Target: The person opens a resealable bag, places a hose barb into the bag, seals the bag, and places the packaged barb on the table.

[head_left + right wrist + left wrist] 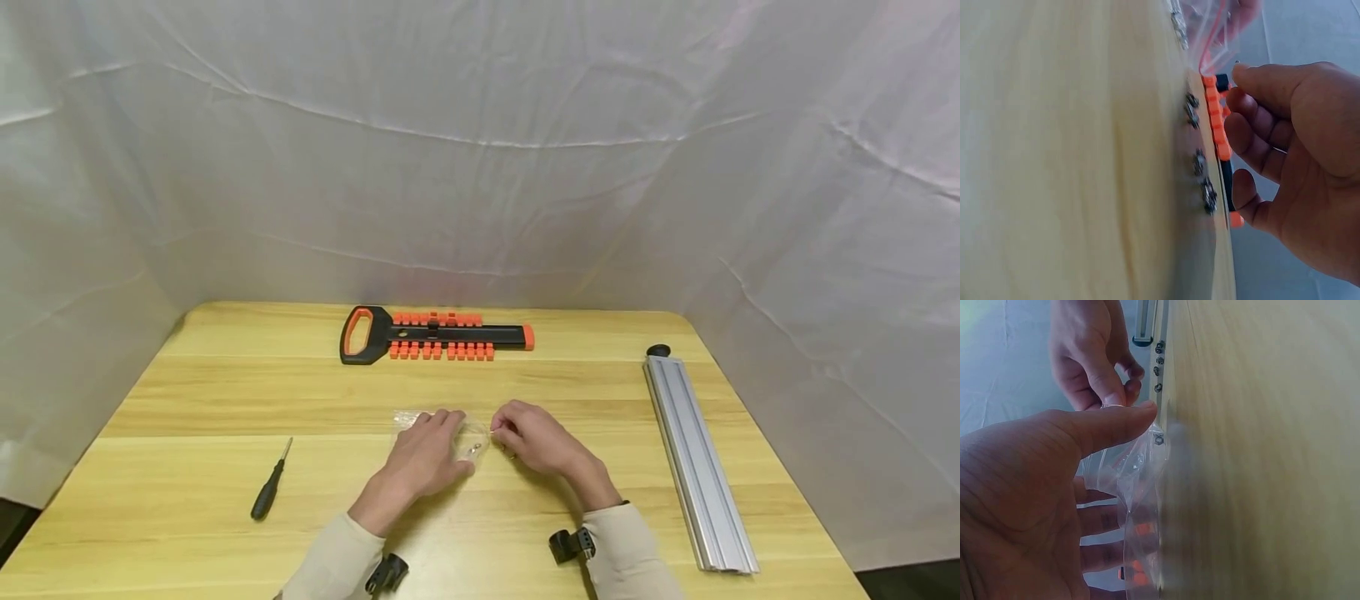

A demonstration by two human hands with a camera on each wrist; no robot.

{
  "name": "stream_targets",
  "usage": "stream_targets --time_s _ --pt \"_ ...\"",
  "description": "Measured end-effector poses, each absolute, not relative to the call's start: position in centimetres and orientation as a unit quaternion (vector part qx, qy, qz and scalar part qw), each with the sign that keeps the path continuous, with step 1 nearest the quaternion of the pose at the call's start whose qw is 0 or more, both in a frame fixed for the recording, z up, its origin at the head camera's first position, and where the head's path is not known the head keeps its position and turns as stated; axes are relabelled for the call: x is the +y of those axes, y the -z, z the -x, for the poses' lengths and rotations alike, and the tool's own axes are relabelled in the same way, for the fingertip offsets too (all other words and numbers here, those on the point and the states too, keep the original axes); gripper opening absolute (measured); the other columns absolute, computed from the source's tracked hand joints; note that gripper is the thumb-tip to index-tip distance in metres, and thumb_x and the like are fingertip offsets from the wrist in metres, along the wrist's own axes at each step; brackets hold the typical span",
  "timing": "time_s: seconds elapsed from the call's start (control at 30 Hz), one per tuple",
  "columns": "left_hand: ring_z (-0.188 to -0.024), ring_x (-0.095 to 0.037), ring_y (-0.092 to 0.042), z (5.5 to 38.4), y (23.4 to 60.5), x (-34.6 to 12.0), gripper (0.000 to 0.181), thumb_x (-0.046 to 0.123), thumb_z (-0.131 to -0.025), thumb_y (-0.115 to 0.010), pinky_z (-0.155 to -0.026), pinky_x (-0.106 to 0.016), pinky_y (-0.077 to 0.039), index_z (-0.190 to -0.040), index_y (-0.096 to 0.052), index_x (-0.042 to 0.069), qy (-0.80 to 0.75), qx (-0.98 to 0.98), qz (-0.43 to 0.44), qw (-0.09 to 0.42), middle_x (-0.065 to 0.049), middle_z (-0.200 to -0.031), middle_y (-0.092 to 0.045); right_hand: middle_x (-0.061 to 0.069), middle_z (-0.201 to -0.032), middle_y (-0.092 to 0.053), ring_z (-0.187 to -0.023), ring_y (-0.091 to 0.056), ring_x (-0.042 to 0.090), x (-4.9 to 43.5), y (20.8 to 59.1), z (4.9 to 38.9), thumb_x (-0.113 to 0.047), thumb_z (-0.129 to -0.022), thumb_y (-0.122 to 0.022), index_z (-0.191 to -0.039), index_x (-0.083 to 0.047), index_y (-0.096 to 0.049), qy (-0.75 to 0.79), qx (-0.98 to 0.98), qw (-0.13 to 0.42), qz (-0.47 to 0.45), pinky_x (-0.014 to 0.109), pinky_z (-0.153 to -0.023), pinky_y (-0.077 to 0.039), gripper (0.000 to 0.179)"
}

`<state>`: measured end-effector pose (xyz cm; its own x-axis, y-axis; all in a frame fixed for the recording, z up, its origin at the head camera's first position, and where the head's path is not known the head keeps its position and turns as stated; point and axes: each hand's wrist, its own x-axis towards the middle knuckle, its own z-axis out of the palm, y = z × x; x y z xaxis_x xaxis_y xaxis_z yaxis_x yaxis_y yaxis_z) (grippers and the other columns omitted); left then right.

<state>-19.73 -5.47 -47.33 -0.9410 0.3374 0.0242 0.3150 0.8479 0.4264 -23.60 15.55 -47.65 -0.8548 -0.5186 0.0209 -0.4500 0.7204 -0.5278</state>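
Note:
A clear plastic bag (470, 435) with small metal hardware (474, 450) in it lies on the table under my left hand (427, 454). In the left wrist view the thumb reaches across the bag (1138, 469), and the outstretched fingers rest along its other side. To the right of the bag, my right hand (536, 437) pinches a small metal piece (1237, 62) between thumb and index finger, its kind too small to make out. Below that hand, several small bolts (1209, 195) lie on the wood, partly hidden from the head view.
At the back lies a black and orange tool (450, 335) with a loop handle and rows of orange blocks. A black screwdriver (268, 492) is on the left. A long aluminium profile (701, 467) with a black knob stretches along the right. Pale sheeting (480, 167) encloses the table.

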Motion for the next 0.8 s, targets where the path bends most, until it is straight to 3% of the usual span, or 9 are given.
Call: stream_targets --time_s 0.53,0.8 --pt "-0.113 -0.034 -0.055 19.8 47.4 -5.5 0.067 0.041 -0.080 -0.077 -0.087 -0.051 -0.052 -0.134 -0.052 0.010 -0.212 0.962 -0.174 0.020 -0.013 -0.127 -0.059 -0.011 -0.092 -0.059 -0.085 -0.056 0.005 13.2 47.8 23.2 -0.025 -0.097 -0.058 -0.098 -0.021 -0.066 0.223 0.930 0.068 0.285 0.028 -0.083 -0.051 0.009" --pt "-0.113 -0.034 -0.056 19.8 47.3 -5.4 0.066 0.040 -0.080 -0.077 -0.086 -0.052 -0.052 -0.133 -0.052 0.010 -0.213 0.962 -0.173 0.018 -0.012 -0.127 -0.060 -0.011 -0.089 -0.059 -0.082 -0.055 0.004 12.8 47.7 23.3 -0.024 -0.096 -0.060 -0.095 -0.021 -0.067 0.214 0.931 0.064 0.289 0.026 -0.079 -0.050 0.007"
